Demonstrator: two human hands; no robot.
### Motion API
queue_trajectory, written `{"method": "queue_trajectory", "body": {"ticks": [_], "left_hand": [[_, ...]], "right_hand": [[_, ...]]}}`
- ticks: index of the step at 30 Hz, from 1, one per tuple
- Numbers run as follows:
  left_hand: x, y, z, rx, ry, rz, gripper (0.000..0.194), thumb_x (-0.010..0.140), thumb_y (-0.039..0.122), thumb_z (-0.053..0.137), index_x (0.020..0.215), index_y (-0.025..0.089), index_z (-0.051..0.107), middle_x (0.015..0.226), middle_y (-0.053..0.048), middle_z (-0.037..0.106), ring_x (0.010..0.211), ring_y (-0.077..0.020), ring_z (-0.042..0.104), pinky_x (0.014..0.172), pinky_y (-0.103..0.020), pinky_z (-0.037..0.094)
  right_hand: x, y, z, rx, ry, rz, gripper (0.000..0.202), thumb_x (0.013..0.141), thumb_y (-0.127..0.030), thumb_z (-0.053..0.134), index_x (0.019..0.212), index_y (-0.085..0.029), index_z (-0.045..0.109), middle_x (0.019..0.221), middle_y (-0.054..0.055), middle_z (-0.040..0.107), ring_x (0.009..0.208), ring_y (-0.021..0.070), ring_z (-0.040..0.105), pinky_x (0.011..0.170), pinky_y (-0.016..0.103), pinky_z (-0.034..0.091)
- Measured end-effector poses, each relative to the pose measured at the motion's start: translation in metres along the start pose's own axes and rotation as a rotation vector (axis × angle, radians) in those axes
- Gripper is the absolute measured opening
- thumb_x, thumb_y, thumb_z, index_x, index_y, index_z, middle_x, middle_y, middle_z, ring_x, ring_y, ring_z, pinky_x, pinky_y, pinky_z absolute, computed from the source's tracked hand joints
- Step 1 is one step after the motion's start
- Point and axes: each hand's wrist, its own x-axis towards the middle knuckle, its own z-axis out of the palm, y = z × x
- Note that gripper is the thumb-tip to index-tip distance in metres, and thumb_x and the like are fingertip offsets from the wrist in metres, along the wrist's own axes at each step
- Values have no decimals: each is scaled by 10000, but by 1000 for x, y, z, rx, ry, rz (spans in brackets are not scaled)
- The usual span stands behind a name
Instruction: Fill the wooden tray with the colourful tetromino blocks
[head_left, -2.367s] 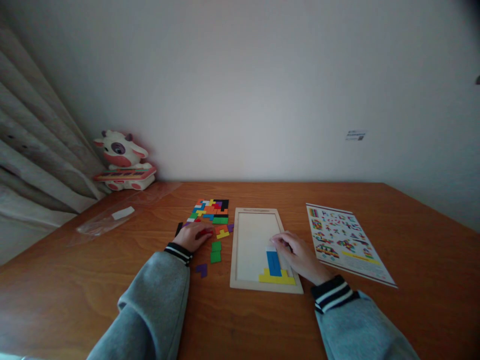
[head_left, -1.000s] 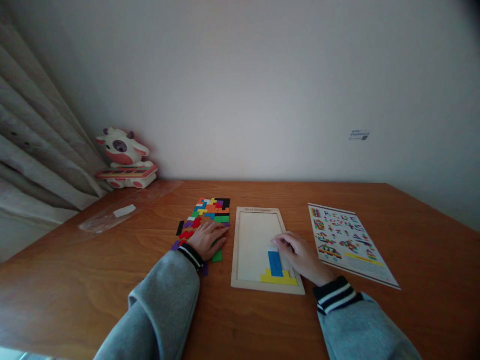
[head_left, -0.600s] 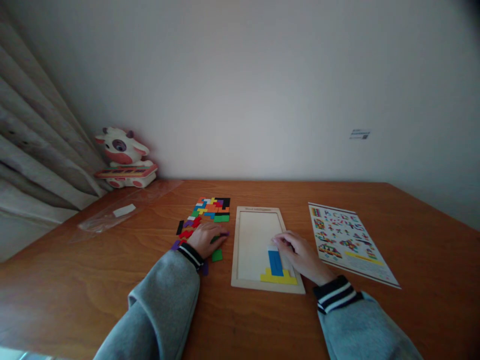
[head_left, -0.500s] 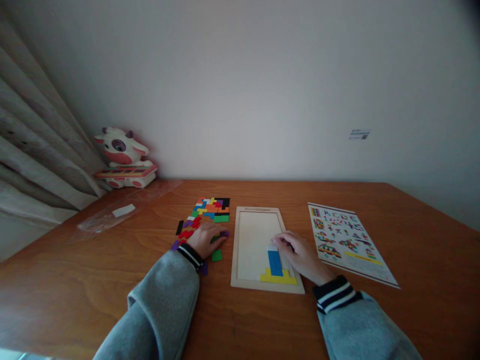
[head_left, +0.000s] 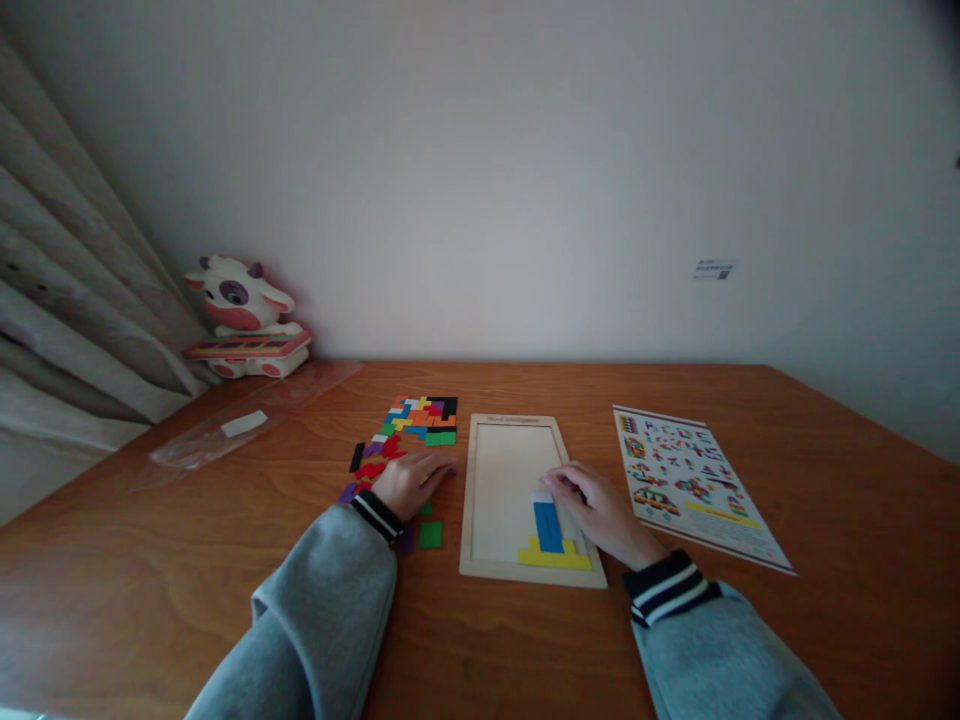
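Observation:
Over the loose puzzle pieces is my left hand (head_left: 411, 483), its fingers pressed together, with a bit of a purple piece showing at the fingertips. A green square piece (head_left: 430, 535) lies in front of that hand, beside a partly covered purple piece (head_left: 407, 541). My right hand (head_left: 592, 500) rests at the right side of the wooden tray (head_left: 466, 520), thumb and finger pinched on a small white piece (head_left: 541, 496). That white piece touches the top of the blue pieces (head_left: 548, 528), which stand on yellow pieces (head_left: 555, 558) in the tray's lower right.
Several coloured pieces (head_left: 420, 415) lie together behind my left hand. A printed pattern sheet (head_left: 694, 480) is right of the tray. At the back left are a toy cow with a keyboard (head_left: 247, 320) and a clear plastic bag (head_left: 187, 450) with a white label.
The green square piece has moved toward me, apart from the other green piece. My left fingers now cover most of the purple piece. My right hand stays at the white piece.

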Motion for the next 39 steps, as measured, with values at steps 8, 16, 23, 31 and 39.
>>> {"method": "queue_trajectory", "body": {"ticks": [8, 16, 23, 31, 39], "left_hand": [[10, 67, 9, -438, 25, -24, 191, 901, 236, 630, 1065, 163, 693, 994, -73, 746, 875, -155, 722, 789, -246, 607], [8, 94, 25, -530, 69, -24, 82, 895, 163, 634, 925, 155, 710, 903, -65, 754, 834, -144, 721, 753, -213, 588], [9, 98, 30, -538, 42, -108, 228, 919, 236, 600, 1131, 160, 638, 1036, -94, 704, 893, -163, 693, 758, -269, 601], [9, 105, 37, -132, -196, 85, 561, 911, 348, 566, 1425, 194, 404, 1467, -126, 462, 1330, -270, 451, 1104, -460, 422], [8, 106, 39, -95, -337, 191, 432, 945, 383, 510, 1331, 191, 526, 1389, -94, 557, 1237, -255, 532, 1061, -429, 447]], "right_hand": [[-3, -24, 1, 30, 56, -191, 203, 894, -381, 620, 1008, -221, 670, 954, 69, 696, 866, 204, 623, 815, 364, 506], [-6, -47, 7, 134, -111, -287, 236, 842, -260, 696, 1076, -238, 674, 974, 38, 716, 879, 171, 656, 810, 306, 531], [-4, -42, 8, 217, -21, -102, 142, 896, -353, 633, 927, -228, 691, 886, 33, 743, 829, 180, 693, 777, 311, 537], [11, 9, 2, 207, 210, 127, 295, 877, -406, 614, 1104, -227, 675, 1049, 74, 751, 980, 240, 695, 913, 417, 521], [16, 11, 8, 9, 102, 95, 242, 874, -356, 560, 984, -217, 724, 899, 65, 747, 792, 221, 685, 733, 361, 540]]}}
